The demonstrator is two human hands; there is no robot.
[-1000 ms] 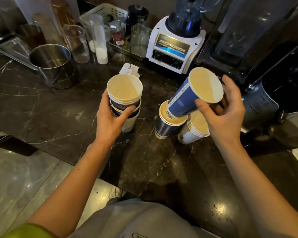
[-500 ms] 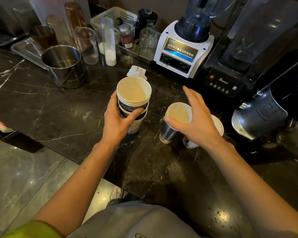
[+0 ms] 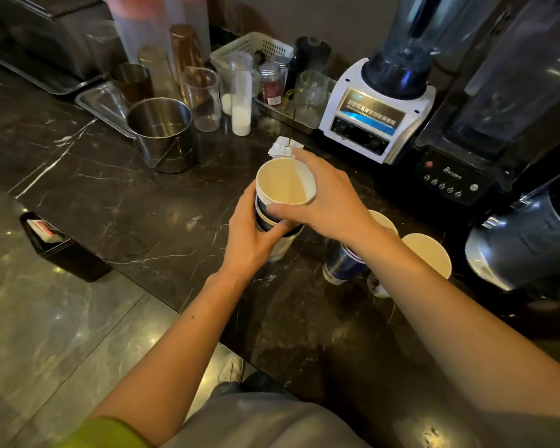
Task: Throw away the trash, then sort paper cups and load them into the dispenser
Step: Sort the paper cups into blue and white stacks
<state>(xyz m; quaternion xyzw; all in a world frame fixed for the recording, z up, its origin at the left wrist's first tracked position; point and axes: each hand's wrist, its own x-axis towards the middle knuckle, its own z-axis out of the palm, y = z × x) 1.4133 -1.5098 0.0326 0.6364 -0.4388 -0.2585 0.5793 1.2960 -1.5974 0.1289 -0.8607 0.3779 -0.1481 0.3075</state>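
Observation:
A stack of nested blue-and-white paper cups [image 3: 283, 185] stands on the dark marble counter [image 3: 136, 205]. My left hand [image 3: 249, 237] grips the stack's lower part from the left. My right hand [image 3: 324, 202] holds the top cup, thumb on its near side and fingers over its far rim. Two more stacks stand to the right: a blue cup [image 3: 343, 263] partly hidden under my right forearm, and a white cup [image 3: 429, 253] beside it. A crumpled white receipt [image 3: 283, 150] lies just behind the held stack.
A steel pot [image 3: 162, 134], glass jars and a metal tray crowd the back left. A white blender [image 3: 375, 114] and a black blender [image 3: 466, 176] stand at the back right, a steel jug [image 3: 524, 240] at the far right. A black box [image 3: 65, 250] sits below the counter edge.
My right hand set its blue cup on the right-hand stack, then crossed left to the top cup of the stack in my left hand. The view shifted left.

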